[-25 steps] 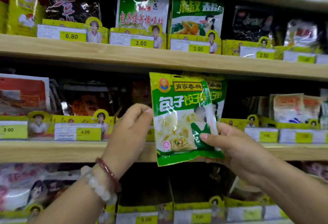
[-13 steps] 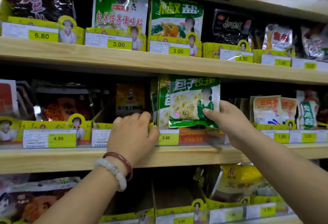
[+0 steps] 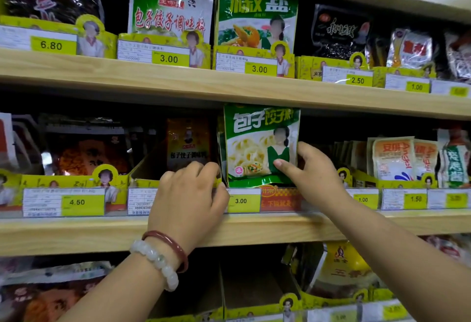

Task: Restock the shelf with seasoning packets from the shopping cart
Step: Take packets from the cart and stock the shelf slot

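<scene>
A green seasoning packet with dumplings printed on it stands upright in its slot on the middle shelf, above a 3.00 price tag. My right hand pinches the packet's lower right edge, thumb on the front and fingers behind. My left hand grips the yellow cardboard tray front just left of the packet, fingers curled over its top edge. At least one more green packet sits behind the front one. The shopping cart is out of view.
An orange packet leans at the back of the slot to the left. The upper shelf carries green and black packets with price tags. White Angel sachets stand to the right. The lower shelf holds a yellow packet.
The green packet went from held in front of the shelf into its slot on the middle shelf. My left hand dropped from beside the packet onto the tray front.
</scene>
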